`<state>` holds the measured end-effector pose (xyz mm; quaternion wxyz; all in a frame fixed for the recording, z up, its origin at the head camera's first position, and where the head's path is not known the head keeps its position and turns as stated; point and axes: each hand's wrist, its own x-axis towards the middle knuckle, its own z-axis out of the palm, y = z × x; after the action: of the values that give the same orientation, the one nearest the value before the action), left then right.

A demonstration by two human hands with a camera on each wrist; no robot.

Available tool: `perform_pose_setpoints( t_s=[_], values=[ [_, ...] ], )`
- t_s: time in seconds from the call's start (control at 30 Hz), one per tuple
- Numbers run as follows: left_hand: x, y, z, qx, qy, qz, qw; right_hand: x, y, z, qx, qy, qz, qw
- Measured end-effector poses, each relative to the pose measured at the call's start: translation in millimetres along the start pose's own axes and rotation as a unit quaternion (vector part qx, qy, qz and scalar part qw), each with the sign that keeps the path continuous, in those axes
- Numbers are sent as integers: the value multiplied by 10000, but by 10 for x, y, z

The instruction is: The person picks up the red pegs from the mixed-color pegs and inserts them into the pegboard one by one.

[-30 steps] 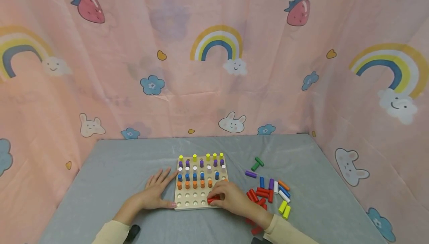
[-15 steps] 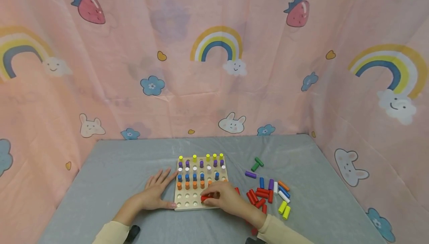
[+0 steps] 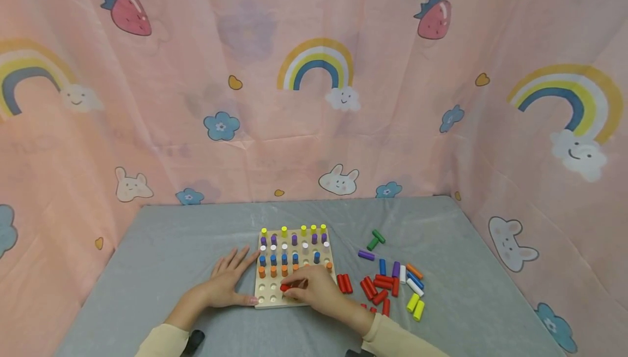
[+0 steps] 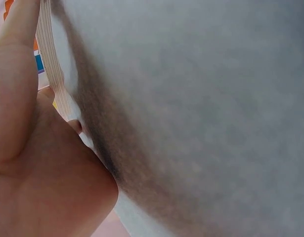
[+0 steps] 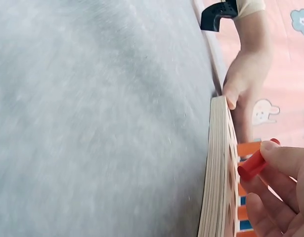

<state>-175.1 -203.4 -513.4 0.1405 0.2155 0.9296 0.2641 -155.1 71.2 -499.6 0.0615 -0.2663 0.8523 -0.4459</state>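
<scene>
A wooden pegboard lies on the table, with rows of yellow, purple, white, blue and orange pegs standing in its holes. My right hand pinches a red peg between thumb and fingers, over the near rows of holes. In the right wrist view the peg is tilted, its lower end close to the board face. My left hand rests at the board's left side, fingers spread, its thumb at the near left corner. The right hand hides part of the near rows.
Loose red pegs lie right of the board, two of them close to its edge. Around them are blue, purple, white, orange and yellow pegs. Two green pegs lie farther back. A pink printed curtain hangs behind the grey-covered table.
My right hand has moved left across the board with the red peg, uncovering two red pegs beside the board's right edge. The left hand has stayed in place.
</scene>
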Motion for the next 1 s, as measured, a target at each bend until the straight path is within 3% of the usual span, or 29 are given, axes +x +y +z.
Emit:
perform_pose_setpoints(
  t_s=[0.43,0.73,1.0],
  values=[
    [56,-151,123,-78,130,-15,9999,82,-36,142,369,106,43,9993],
    [4,-46,34,-163,51,63,9998,131,-38,196,528,308,102,9981],
    [2,17,-9,53,-84,-111,9999,206,-58,277,921,474,40,9946]
  ],
)
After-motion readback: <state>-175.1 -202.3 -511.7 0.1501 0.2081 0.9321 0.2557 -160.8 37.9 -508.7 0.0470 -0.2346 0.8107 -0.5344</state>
